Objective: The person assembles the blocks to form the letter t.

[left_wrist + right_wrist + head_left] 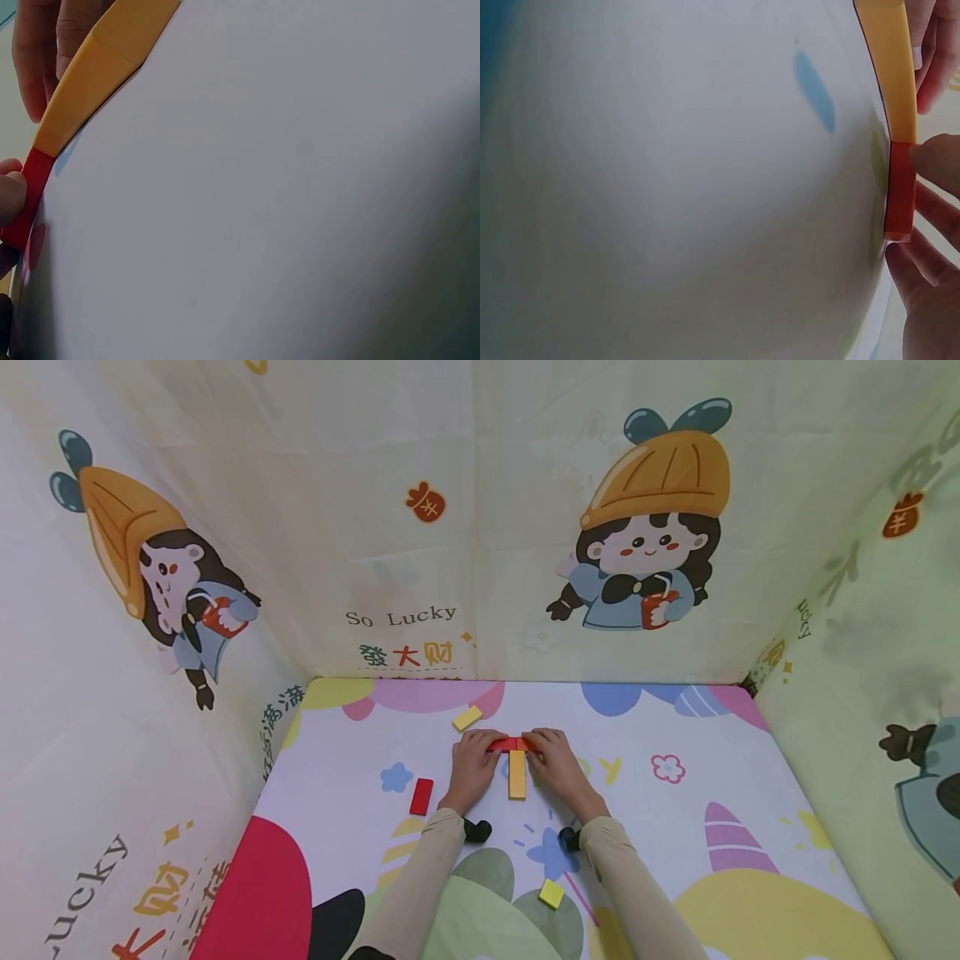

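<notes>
Side by side, a red block (503, 744) and an orange-red block (523, 744) form a short bar across the far end of a long light-orange block (517, 777). My left hand (476, 764) pinches the red block at its outer end; its thumb (10, 199) lies along the block in the left wrist view. From the other side, my right hand (557, 766) grips the orange-red block, with thumb and fingers around its end in the right wrist view. The light-orange block lies between the two hands, untouched, pointing toward me.
Another red block (422, 797) lies left of my left hand. One yellow block (467, 719) sits beyond that hand, and a second yellow block (551, 894) is nearer, between my forearms. A printed cloth (645, 827) covers the table, with printed cloth walls (510, 568) behind and beside it.
</notes>
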`<act>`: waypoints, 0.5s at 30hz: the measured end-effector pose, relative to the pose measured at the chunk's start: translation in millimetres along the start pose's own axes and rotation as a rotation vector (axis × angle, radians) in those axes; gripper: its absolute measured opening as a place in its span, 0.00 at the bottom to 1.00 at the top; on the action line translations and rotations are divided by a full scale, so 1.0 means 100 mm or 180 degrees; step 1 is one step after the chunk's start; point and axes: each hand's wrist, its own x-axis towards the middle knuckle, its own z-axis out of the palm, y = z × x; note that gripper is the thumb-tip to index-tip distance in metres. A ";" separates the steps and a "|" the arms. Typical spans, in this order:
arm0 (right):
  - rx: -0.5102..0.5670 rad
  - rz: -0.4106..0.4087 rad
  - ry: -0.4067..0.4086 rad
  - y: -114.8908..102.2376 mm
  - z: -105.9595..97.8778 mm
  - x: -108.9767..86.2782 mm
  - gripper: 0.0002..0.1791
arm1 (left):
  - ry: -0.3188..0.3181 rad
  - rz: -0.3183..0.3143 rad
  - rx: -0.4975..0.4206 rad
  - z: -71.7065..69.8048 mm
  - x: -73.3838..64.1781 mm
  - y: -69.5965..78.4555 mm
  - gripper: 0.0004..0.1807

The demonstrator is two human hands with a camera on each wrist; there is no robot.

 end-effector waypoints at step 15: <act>0.0040 0.0078 0.0066 -0.07 -0.04 -0.11 0.20 | -0.0106 -0.0295 -0.0187 -0.06 0.00 0.12 0.19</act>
